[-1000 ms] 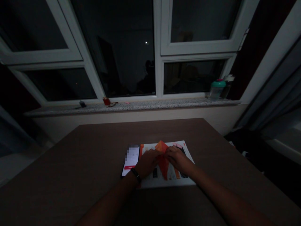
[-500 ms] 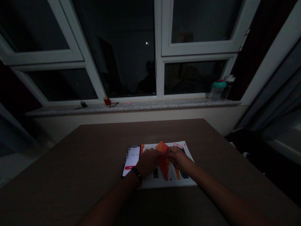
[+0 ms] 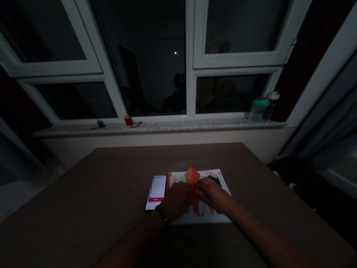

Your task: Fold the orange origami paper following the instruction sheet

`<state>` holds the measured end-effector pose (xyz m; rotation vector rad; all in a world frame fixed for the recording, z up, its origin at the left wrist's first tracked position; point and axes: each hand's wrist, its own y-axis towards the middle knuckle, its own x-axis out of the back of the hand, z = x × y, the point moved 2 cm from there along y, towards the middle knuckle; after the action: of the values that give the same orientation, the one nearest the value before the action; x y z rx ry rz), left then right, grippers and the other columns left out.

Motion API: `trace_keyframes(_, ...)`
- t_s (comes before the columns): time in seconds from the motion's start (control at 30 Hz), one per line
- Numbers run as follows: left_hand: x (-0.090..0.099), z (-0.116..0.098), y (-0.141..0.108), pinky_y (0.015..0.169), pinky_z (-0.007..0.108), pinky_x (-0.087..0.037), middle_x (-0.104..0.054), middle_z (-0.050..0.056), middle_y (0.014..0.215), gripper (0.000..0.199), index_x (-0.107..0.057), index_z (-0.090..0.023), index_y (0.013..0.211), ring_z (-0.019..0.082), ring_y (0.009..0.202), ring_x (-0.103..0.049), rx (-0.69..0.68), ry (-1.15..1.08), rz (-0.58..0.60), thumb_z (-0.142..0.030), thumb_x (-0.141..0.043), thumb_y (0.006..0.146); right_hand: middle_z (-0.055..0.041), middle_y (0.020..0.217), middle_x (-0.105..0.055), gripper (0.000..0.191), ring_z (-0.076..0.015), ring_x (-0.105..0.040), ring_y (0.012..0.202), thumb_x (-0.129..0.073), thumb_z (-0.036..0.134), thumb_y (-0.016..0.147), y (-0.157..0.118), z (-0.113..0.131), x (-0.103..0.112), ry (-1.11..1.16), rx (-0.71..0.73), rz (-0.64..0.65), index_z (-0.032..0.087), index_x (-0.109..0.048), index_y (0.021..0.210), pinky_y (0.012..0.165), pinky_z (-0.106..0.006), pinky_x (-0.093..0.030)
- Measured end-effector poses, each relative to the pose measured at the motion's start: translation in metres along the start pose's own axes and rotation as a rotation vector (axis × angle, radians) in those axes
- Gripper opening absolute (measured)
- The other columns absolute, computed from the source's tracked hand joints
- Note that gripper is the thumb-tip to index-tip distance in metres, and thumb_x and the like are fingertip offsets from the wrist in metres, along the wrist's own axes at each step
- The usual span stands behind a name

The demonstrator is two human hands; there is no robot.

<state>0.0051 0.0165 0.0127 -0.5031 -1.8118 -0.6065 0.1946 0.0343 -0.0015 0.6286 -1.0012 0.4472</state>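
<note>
A folded orange-red paper [image 3: 192,175] lies on a printed white sheet or booklet [image 3: 200,219] on the brown table [image 3: 125,167]. Its top is a pointed diamond, and a narrow part runs down between my hands. My left hand [image 3: 177,199] rests on the paper's left side, fingertips on its middle. From the right, my right hand [image 3: 213,191] presses on the same middle part, its fingers slightly spread. Both palms face down, and they cover part of the paper. Left of my left hand lies a phone [image 3: 157,190] with a lit screen.
A pink object [image 3: 211,174] lies at the sheet's upper right. On the granite sill [image 3: 178,125] behind the table stand a small red jar [image 3: 128,120], a dark little item [image 3: 100,123] and a teal-lidded bottle [image 3: 259,108] beside another bottle.
My hands have moved down slightly along the paper and flattened onto it. More of its orange top shows, and its lower part looks narrower.
</note>
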Motion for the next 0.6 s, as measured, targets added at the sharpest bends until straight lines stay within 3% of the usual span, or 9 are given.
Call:
trace_keyframes(0.27,-0.001,0.000,-0.001,0.098,0.042,-0.041,-0.060,0.009,0.125,0.030,-0.056,-0.018,0.118,0.026,0.112,-0.055,0.008,0.019,0.017,-0.020,-0.060,0.089,-0.0109,0.104,-0.061,0.019,-0.0266,-0.053,0.102,-0.058,0.016,0.091,-0.001,0.009,0.000,-0.117,-0.008,0.023,0.018,-0.065,0.108,0.090,-0.039,-0.044)
trace_keyframes(0.6,0.003,-0.003,-0.001,0.097,0.040,-0.044,-0.062,0.010,0.120,0.035,-0.058,-0.018,0.116,0.026,0.110,-0.058,0.050,-0.017,0.076,-0.007,-0.051,0.083,-0.0115,0.108,-0.065,0.028,-0.0251,-0.056,0.103,-0.048,0.007,0.088,-0.010,0.012,0.006,-0.076,0.032,0.070,0.017,-0.063,0.109,0.091,-0.037,-0.046)
